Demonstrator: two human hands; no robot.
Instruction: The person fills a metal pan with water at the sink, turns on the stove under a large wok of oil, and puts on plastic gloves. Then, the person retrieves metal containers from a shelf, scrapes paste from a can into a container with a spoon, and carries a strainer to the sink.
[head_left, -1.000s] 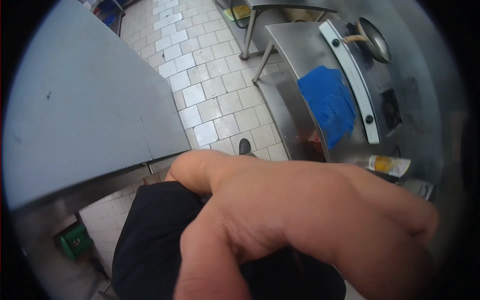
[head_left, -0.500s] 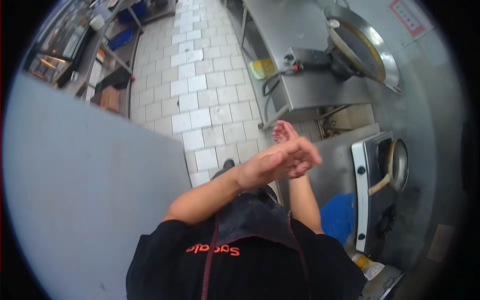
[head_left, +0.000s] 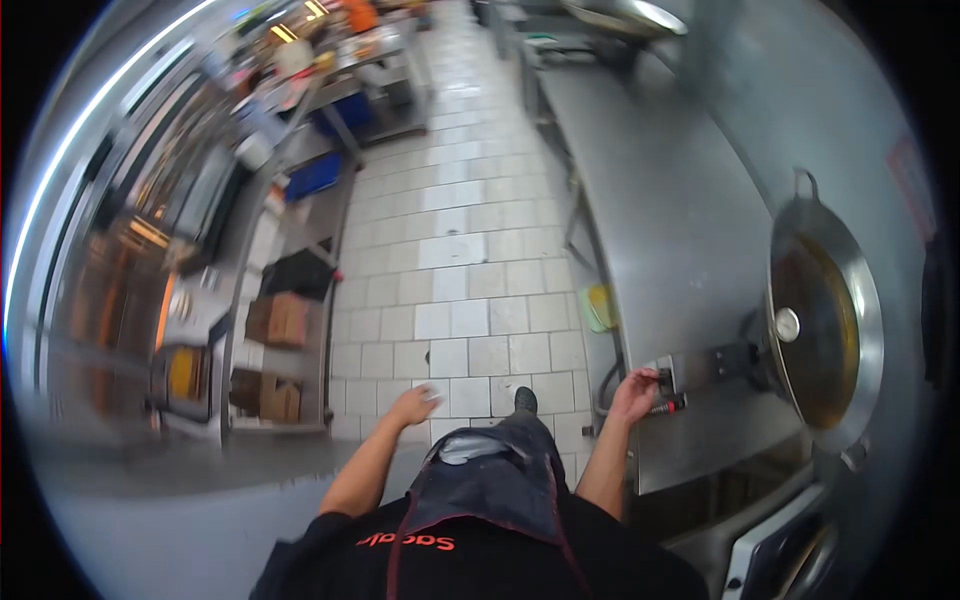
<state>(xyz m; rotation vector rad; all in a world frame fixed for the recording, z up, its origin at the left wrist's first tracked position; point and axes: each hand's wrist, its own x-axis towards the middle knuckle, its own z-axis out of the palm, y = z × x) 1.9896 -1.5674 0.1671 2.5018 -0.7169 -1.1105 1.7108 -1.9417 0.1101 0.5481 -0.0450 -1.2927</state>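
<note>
My right hand (head_left: 633,396) is at the front end of the gas burner (head_left: 710,367), its fingers bent around the control knob (head_left: 665,374). A black piece with a red mark (head_left: 668,405) lies just below those fingers. On the burner a large metal wok (head_left: 868,300) holds dark yellowish oil (head_left: 825,375), and a round dial thermometer (head_left: 787,323) sits at its near side. My left hand (head_left: 408,405) hangs above the tiled floor with curled fingers. A small pale thing (head_left: 433,394) shows at its fingertips, too blurred to name.
A steel counter (head_left: 650,190) runs along the right, with a yellow-green sponge-like item (head_left: 598,307) at its side. Cardboard boxes (head_left: 280,320) stand on the left shelving. Tiled floor (head_left: 450,250) stretches ahead. A white-fronted stove (head_left: 765,540) is at lower right.
My hands, crossed close together before, are now apart: the right one has reached the burner's knob, the left one has moved out left. My view has swung up and forward.
</note>
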